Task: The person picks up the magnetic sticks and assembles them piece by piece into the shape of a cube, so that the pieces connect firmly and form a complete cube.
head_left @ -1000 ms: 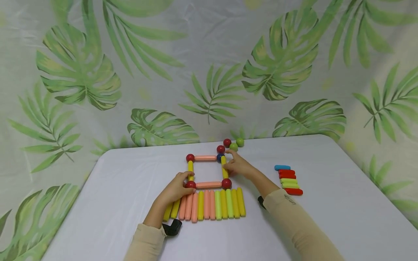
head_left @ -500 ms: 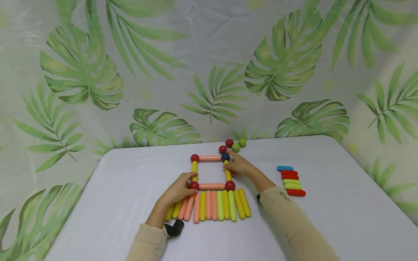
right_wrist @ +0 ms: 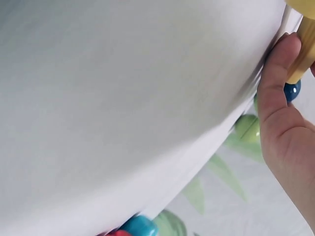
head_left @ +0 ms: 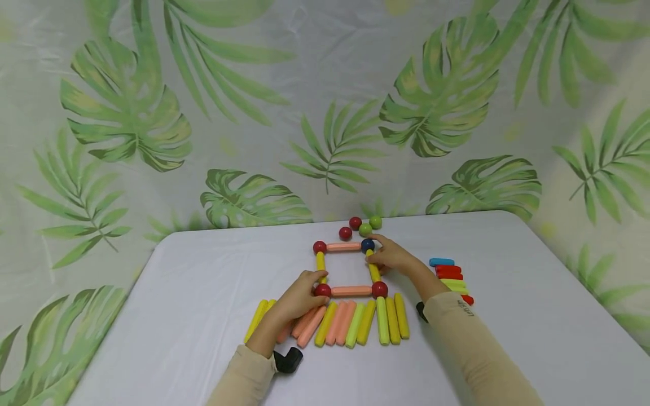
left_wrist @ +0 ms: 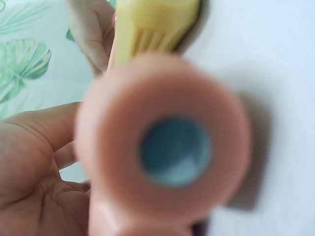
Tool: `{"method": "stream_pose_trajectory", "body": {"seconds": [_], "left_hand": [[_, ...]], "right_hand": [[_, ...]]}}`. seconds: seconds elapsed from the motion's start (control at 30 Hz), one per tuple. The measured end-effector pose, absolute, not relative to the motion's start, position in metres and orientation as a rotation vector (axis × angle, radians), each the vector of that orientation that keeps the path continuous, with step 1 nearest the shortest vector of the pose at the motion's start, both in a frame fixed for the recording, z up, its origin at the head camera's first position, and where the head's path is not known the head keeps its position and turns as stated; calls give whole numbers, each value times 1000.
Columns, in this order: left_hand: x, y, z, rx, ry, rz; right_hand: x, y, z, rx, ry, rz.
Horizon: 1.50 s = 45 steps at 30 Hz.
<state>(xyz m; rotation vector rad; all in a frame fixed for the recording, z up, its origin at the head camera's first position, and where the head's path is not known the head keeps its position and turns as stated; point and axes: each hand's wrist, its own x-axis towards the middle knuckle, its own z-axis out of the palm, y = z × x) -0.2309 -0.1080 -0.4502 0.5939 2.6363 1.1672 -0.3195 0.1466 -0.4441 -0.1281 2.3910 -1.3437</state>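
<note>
A square of sticks and balls lies flat on the table: two pink sticks (head_left: 351,291), a left yellow stick (head_left: 320,263), a right yellow stick (head_left: 374,270), three red balls (head_left: 380,289) and a dark blue ball (head_left: 368,245) at the corners. My left hand (head_left: 299,294) grips the near-left red ball (head_left: 322,290) between thumb and fingers. With my right hand (head_left: 398,260) I pinch the right yellow stick, one finger reaching to the blue ball. In the left wrist view, a blurred pink stick end (left_wrist: 118,142) with a round bluish disc covers much of the hand.
A row of loose yellow, pink and light green sticks (head_left: 367,321) lies just in front of the square, partly under my left forearm. Two red balls (head_left: 345,233) and two green balls (head_left: 375,222) sit behind. Shorter blue, red and green sticks (head_left: 449,273) lie at right.
Both hands have shifted right together with the whole square. Several loose sticks in front have slid and now slant, and a gap shows among them. The balls behind stay put.
</note>
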Motion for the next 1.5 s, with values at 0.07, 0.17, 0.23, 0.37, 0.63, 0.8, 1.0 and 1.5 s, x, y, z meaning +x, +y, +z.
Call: {"method": "stream_pose_trajectory", "body": {"seconds": [0.07,0.17,0.23,0.37,0.63,0.8,1.0,1.5], "left_hand": [[-231,-103,-450,583,2633,1167],[-232,-100,-450,565,2632,1153],[-232,-102,-449,552,2627,1151],[-228,-117,-441,533,2661,1168],[-199,-175,-430,357,2916,1076],[-183,-201,-441,259,2878,954],[-174,-213,-439,257,2726,1003],[-169,-215,-431,166,2688,932]], "right_hand": [[-319,150,-444,-120,2390,-1335],[-318,154,-442,-111,2394,-1316],[-316,158,-439,-150,2426,-1303],[-304,174,-428,-283,2540,-1309],[-239,237,-414,-538,2844,-1154],[-206,270,-420,-554,2897,-1028],[-191,286,-430,-501,2914,-828],[-190,282,-432,-372,2832,-686]]}}
